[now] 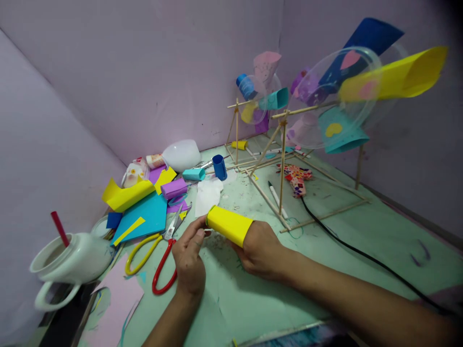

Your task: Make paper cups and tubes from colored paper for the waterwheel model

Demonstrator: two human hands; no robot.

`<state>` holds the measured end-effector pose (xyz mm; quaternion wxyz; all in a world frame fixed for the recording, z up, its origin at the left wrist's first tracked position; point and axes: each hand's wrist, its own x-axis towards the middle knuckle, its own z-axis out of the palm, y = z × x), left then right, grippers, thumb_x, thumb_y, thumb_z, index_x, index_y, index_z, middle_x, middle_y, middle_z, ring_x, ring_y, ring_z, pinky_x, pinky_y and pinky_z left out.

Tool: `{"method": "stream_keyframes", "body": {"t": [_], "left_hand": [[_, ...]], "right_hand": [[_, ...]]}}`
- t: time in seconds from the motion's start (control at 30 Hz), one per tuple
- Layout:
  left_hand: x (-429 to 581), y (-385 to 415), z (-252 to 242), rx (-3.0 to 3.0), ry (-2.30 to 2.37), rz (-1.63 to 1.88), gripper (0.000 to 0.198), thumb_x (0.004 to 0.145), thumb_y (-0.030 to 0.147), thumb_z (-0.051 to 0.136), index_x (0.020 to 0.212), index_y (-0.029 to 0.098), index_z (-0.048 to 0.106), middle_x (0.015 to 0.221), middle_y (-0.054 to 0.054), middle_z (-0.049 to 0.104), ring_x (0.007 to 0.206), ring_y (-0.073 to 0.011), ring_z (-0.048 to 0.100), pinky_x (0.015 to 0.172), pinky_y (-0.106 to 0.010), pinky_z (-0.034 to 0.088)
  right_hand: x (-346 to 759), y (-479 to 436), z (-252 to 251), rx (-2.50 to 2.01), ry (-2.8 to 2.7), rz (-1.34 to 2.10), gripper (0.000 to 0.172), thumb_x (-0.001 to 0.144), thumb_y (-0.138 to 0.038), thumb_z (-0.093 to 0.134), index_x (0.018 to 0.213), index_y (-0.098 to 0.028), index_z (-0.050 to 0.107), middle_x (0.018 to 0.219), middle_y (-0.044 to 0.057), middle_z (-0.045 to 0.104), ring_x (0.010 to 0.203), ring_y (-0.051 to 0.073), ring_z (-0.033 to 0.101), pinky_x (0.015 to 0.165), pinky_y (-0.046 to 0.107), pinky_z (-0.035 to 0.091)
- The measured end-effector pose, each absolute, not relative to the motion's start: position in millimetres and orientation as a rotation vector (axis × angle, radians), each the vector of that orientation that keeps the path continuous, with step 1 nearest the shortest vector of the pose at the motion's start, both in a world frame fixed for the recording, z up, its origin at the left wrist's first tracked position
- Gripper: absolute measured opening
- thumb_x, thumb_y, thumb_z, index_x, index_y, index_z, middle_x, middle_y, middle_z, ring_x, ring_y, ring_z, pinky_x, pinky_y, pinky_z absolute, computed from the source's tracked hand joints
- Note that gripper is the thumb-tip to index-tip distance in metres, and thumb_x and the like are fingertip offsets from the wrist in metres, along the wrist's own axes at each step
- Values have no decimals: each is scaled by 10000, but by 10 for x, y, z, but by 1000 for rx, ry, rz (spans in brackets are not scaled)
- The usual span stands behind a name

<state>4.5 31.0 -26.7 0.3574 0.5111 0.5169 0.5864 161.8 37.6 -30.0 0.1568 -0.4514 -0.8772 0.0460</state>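
Note:
A yellow paper tube (229,224), slightly flattened, is held above the green tabletop between my two hands. My right hand (260,248) grips its near right end, with the fingers partly hidden by the paper. At the other end, my left hand (191,258) has its thumb and fingertips closed at the rim. Scissors (170,231) with one yellow and one red handle lie partly open just left of my left hand. Beyond the tube there is a crumpled white piece (209,195), along with a purple paper tube (174,189) and a blue paper tube (219,167).
A stick frame (282,168) at the right carries a clear wheel with coloured paper cups; a smaller one stands behind. Inside lies a patterned glue gun (297,179), its black cable (347,246) running right. A white pot (77,258) and pink paper (117,301) are left.

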Motion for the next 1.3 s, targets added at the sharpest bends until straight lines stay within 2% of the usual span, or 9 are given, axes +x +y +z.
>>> {"method": "stream_keyframes", "body": {"t": [0.2, 0.47, 0.63, 0.73, 0.8, 0.9, 0.97, 1.1, 1.3], "left_hand": [[85, 351, -234, 1266, 1379, 1517, 200, 751, 235, 521, 831, 163, 690, 889, -30, 688, 817, -187, 620, 694, -288, 527], [46, 312, -215, 1334, 1402, 1461, 249, 765, 271, 528, 889, 151, 707, 948, -61, 696, 879, -218, 619, 751, -329, 521], [31, 331, -260, 1317, 1360, 1466, 283, 776, 350, 544, 931, 170, 696, 949, -52, 691, 871, -217, 612, 756, -334, 508], [46, 353, -266, 1251, 1286, 1467, 298, 785, 373, 536, 950, 176, 687, 973, -54, 681, 889, -214, 603, 764, -326, 495], [50, 369, -261, 1155, 1207, 1517, 294, 788, 364, 526, 947, 175, 685, 967, -58, 681, 876, -206, 603, 741, -315, 497], [32, 378, -254, 1065, 1147, 1595, 274, 793, 336, 514, 930, 178, 692, 949, -58, 687, 842, -190, 605, 703, -294, 498], [14, 369, -250, 1173, 1182, 1602, 266, 810, 319, 502, 933, 188, 698, 967, -52, 684, 854, -185, 600, 722, -293, 494], [9, 328, -234, 1465, 1234, 1585, 273, 826, 319, 495, 954, 198, 703, 1005, -52, 678, 879, -198, 597, 753, -316, 494], [50, 300, -229, 1534, 1259, 1534, 289, 822, 348, 501, 994, 221, 695, 1032, -49, 674, 914, -216, 600, 803, -339, 484]], "right_hand": [[1599, 420, -362, -1139, -2500, 38, 400, 656, -153, 515, 1040, -128, 623, 864, 135, 703, 712, 248, 617, 652, 342, 451], [1605, 399, -370, -1181, -2482, 128, 288, 643, -151, 526, 896, -140, 663, 766, 138, 691, 618, 252, 607, 548, 343, 431], [1611, 392, -374, -1193, -2430, 265, 263, 653, -154, 535, 880, -115, 661, 786, 153, 685, 676, 271, 607, 594, 367, 443], [1622, 401, -338, -1204, -2223, 544, 249, 700, -175, 534, 913, -128, 655, 833, 134, 682, 754, 255, 605, 674, 368, 457], [1633, 424, -302, -1123, -1924, 930, 253, 739, -218, 532, 956, -146, 641, 857, 95, 677, 770, 215, 598, 702, 345, 470], [1653, 476, -243, -895, -1301, 1554, 283, 738, -266, 579, 996, -156, 620, 929, 65, 659, 797, 174, 597, 664, 291, 505], [1669, 505, -201, -782, -940, 1802, 294, 722, -234, 614, 1004, -154, 615, 995, 68, 646, 836, 164, 605, 630, 252, 525], [1691, 531, -132, -769, -563, 2028, 208, 755, -136, 574, 955, -120, 626, 977, 86, 658, 750, 129, 633, 551, 197, 543], [1667, 524, -112, -826, -447, 2047, 160, 809, -123, 533, 944, -115, 619, 945, 82, 672, 661, 106, 635, 475, 166, 532]]}}
